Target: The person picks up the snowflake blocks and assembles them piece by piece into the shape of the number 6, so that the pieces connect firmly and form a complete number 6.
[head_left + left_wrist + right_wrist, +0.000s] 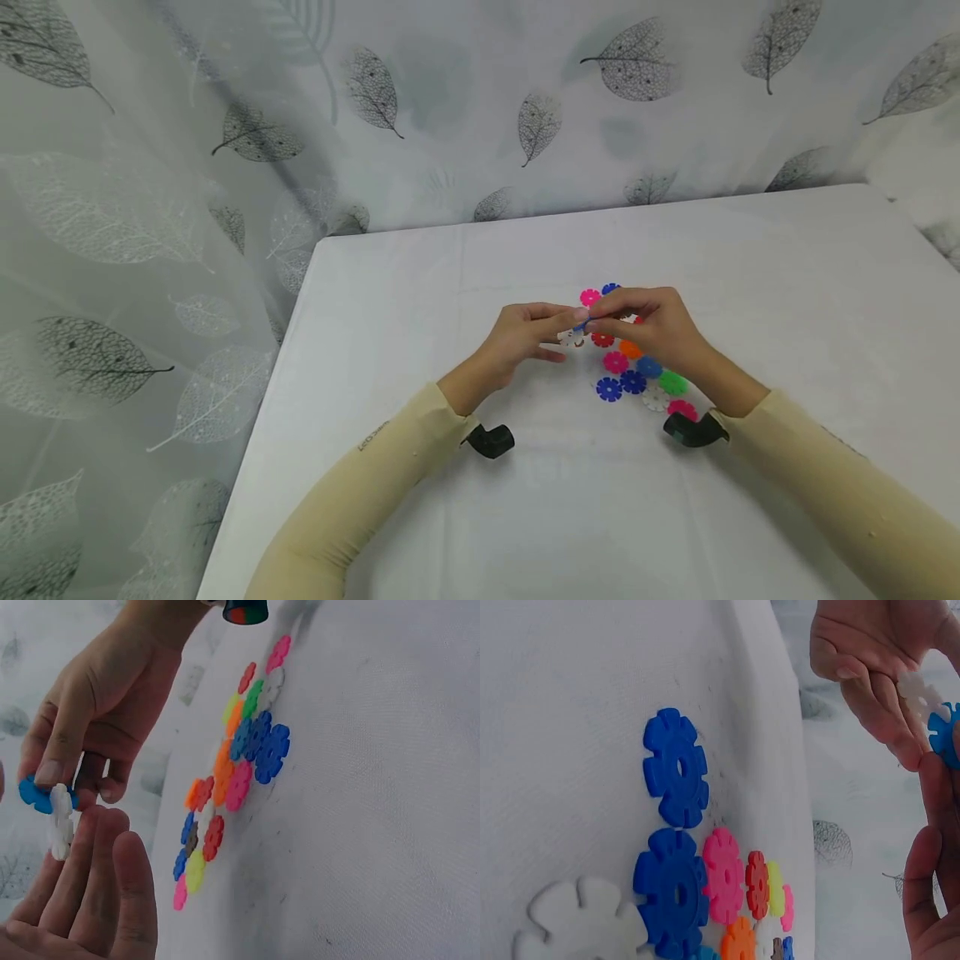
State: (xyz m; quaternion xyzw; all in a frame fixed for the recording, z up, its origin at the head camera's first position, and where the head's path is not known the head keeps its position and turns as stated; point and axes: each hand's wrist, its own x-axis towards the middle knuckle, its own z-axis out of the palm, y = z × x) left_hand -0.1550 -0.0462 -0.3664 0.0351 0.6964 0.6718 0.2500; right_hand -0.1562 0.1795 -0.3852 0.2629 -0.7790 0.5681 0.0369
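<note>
Both hands meet above the table. My right hand (656,329) pinches a blue flower-shaped disc (34,796) with slotted edges between thumb and fingers. A white disc (61,832) of the same kind stands crosswise against the blue one. My left hand (521,340) holds the white disc at the fingers, with its other fingers extended; its thumb is mostly out of the left wrist view. The two discs overlap at their edges, but how deep one slot sits in the other cannot be made out.
Several loose discs lie on the white-covered table beneath and beside the right hand, among them a pink disc (616,362), a dark blue disc (609,389) and a green disc (673,383). Leaf-patterned curtains (450,108) hang behind and to the left.
</note>
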